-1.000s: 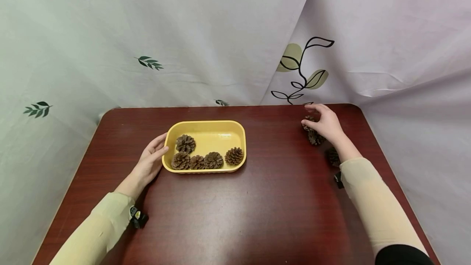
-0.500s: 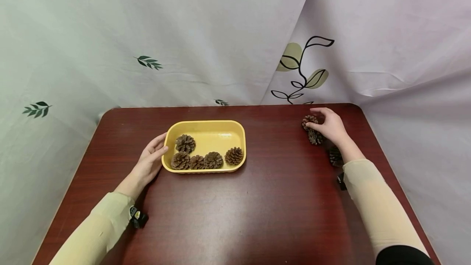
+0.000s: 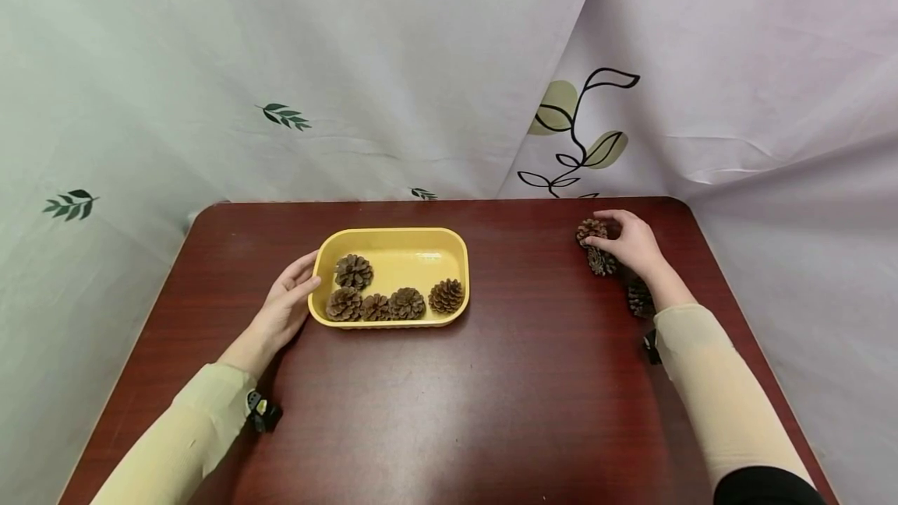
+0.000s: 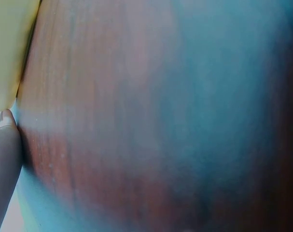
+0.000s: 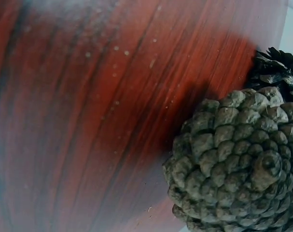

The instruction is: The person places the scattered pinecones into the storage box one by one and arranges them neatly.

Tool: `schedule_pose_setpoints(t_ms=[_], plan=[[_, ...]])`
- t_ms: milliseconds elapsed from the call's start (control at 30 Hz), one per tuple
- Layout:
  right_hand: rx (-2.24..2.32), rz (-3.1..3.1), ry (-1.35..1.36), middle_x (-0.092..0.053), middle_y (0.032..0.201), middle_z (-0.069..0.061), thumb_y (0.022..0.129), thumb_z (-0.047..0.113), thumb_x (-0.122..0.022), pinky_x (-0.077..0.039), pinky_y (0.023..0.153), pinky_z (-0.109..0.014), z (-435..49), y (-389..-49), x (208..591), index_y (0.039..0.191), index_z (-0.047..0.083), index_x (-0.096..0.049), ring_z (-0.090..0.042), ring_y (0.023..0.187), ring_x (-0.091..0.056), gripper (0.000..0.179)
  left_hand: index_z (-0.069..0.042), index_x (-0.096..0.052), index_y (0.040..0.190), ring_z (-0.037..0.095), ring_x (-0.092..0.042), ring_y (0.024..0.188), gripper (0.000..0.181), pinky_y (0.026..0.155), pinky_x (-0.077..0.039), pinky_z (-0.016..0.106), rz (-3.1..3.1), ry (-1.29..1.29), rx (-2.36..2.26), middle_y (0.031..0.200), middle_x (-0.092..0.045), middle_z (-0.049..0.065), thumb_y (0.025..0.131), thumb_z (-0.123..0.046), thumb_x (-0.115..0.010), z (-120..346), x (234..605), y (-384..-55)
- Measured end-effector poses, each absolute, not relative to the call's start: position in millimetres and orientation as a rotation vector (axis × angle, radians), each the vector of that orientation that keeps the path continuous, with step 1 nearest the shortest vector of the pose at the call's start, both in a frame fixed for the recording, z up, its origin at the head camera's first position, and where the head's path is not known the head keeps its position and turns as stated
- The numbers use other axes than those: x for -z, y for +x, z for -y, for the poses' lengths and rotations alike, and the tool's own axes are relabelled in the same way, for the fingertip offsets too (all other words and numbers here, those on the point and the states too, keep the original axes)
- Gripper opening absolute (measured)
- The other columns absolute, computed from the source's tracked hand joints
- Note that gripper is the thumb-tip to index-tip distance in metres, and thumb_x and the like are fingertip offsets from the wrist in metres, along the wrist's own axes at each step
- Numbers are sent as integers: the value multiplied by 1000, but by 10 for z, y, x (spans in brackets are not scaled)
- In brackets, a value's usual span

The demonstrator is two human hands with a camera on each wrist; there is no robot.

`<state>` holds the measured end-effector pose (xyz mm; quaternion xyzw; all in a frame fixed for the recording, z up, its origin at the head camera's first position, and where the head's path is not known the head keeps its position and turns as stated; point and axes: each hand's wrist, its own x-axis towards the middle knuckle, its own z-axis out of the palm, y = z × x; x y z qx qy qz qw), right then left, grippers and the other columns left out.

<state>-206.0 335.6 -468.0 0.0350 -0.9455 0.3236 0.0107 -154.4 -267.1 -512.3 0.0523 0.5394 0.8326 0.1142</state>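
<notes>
A yellow plastic tray point(image 3: 393, 324) with rounded corners stands left of the table's middle. Several brown pine cones point(image 3: 407, 304) lie in it, along the near side and at the left end. My left hand point(image 3: 284, 306) grips its left end, thumb at the rim and fingers along the outside; the left wrist view catches only a bit of this hand point(image 4: 4, 145). Near the far right corner, thumb and fingers of my right hand point(image 3: 634, 246) pinch a pine cone point(image 3: 590, 232). Against it sits another cone point(image 3: 600, 262), and a third pine cone point(image 3: 639, 298) lies beside the right wrist.
The dark red wooden table point(image 3: 449, 411) spreads between both arms. Behind it hangs a pale cloth point(image 3: 393, 61) with leaf prints. In the right wrist view a large pine cone point(image 5: 238, 169) fills the lower right, with a darker cone point(image 5: 277, 75) behind it.
My right hand has shifted a little right and toward me, and its thumb and fingers have come around the far pine cone. My left hand and the tray have stayed put.
</notes>
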Motion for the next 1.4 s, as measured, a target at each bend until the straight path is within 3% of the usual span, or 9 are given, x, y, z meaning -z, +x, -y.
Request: schedule_pose_setpoints(t_ms=[1400], plan=[[-1008,2830,188,-66,139,-29,91,14,-84,-44,116,-61,-3040,-2100,4503,135,-4,-69,-46,134,-57,50,-25,-66,135,4,-68,120,45,101,-57,20,-1569,154,-2448,134,-72,-10,107,6,-48,2670,5110,-1541]])
